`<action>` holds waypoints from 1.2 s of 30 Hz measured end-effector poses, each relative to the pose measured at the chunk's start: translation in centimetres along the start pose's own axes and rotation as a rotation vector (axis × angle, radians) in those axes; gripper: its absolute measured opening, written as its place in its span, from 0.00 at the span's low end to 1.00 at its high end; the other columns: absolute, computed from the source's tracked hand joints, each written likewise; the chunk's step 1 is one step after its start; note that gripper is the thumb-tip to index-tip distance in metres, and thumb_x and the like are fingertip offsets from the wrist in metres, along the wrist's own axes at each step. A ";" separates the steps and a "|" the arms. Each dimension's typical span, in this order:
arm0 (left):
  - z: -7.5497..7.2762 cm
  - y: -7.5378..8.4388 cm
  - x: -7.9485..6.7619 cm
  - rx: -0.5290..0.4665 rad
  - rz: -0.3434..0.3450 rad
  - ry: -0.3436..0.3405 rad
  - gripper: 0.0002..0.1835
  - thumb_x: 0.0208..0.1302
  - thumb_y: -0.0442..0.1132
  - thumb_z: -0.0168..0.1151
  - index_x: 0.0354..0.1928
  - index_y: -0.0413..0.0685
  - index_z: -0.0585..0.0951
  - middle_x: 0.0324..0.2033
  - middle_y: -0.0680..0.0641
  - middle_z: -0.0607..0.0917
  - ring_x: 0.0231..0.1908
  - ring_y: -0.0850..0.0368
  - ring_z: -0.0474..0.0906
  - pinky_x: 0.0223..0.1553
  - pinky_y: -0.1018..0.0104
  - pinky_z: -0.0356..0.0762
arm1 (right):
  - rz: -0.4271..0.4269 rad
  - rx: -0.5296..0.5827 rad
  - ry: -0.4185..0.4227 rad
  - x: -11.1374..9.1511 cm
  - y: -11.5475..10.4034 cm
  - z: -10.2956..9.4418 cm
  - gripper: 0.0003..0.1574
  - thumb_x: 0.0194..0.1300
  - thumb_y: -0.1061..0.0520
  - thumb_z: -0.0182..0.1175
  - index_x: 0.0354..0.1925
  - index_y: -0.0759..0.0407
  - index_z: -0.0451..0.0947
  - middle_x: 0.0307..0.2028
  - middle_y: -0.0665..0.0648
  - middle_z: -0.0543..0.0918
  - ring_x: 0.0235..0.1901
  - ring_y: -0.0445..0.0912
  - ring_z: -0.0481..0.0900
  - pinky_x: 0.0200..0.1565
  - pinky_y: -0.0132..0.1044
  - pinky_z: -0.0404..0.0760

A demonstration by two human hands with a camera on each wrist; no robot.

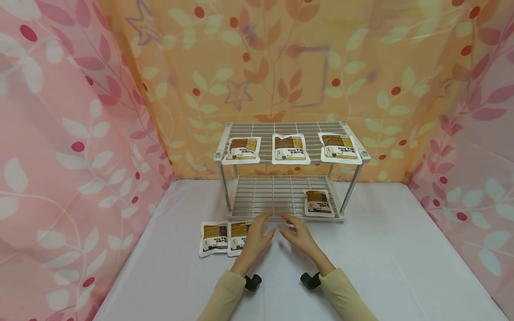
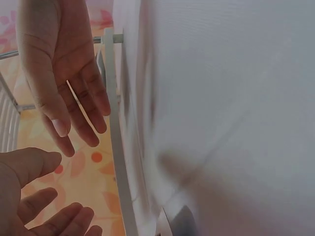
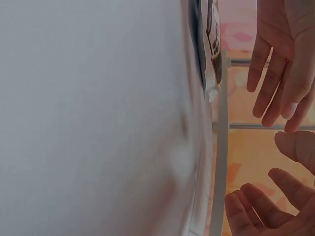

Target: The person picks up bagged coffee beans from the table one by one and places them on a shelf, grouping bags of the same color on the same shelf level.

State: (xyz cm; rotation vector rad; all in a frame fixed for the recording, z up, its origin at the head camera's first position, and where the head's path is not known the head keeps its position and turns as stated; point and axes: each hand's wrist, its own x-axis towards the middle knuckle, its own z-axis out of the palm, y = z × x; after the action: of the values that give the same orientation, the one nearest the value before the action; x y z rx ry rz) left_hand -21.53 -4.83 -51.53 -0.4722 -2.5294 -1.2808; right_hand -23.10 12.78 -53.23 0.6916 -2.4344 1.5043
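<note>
Both hands hover before the lower tier of a white wire shelf rack [image 1: 277,196], palms facing, a small gap between the fingertips. The left hand [image 1: 256,238] holds nothing; its fingers are loosely bent. It partly covers a white, brown and gold pouch [image 1: 238,235] on the table, beside a similar pouch [image 1: 214,238]. My right hand [image 1: 300,236] is likewise without an object, its fingers relaxed. In the left wrist view the right hand [image 2: 61,64] shows its palm; the right wrist view shows the left hand [image 3: 288,54] hanging opposite.
Along the rack's top tier stand three pouches: left [image 1: 242,150], middle [image 1: 290,149] and right [image 1: 339,148]. Another pouch [image 1: 318,203] lies at the right end of the lower tier. A white cloth [image 1: 385,258] covers the table, with patterned curtains [image 1: 277,58] behind and at the sides.
</note>
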 end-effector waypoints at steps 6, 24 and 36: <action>-1.0 -0.7 -0.8 0.014 0.004 0.005 0.27 0.60 0.36 0.62 0.62 0.45 0.70 0.58 0.44 0.74 0.59 0.47 0.69 0.58 0.51 0.69 | 0.023 0.014 -0.018 0.0 -0.6 0.8 0.31 0.58 0.64 0.62 0.60 0.68 0.68 0.57 0.68 0.72 0.53 0.65 0.71 0.51 0.55 0.75; -4.1 -3.0 -3.2 0.103 -0.067 0.029 0.29 0.56 0.36 0.65 0.61 0.43 0.70 0.58 0.40 0.73 0.58 0.41 0.67 0.56 0.45 0.68 | 0.073 0.035 -0.144 0.0 -1.0 3.4 0.37 0.60 0.57 0.62 0.64 0.68 0.62 0.60 0.70 0.68 0.57 0.65 0.69 0.54 0.54 0.72; -6.1 -4.4 -4.1 0.146 -0.208 0.001 0.33 0.56 0.40 0.66 0.64 0.40 0.66 0.60 0.35 0.69 0.61 0.36 0.62 0.58 0.40 0.64 | 0.075 0.020 -0.209 0.3 -1.4 5.1 0.39 0.59 0.57 0.63 0.64 0.71 0.60 0.58 0.72 0.70 0.54 0.63 0.72 0.53 0.51 0.75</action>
State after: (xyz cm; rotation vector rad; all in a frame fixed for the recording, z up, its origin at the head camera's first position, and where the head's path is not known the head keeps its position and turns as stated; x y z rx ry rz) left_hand -19.06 -12.98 -52.76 -0.1810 -2.7043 -1.1490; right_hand -22.30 7.67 -54.40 0.8076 -2.6285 1.5575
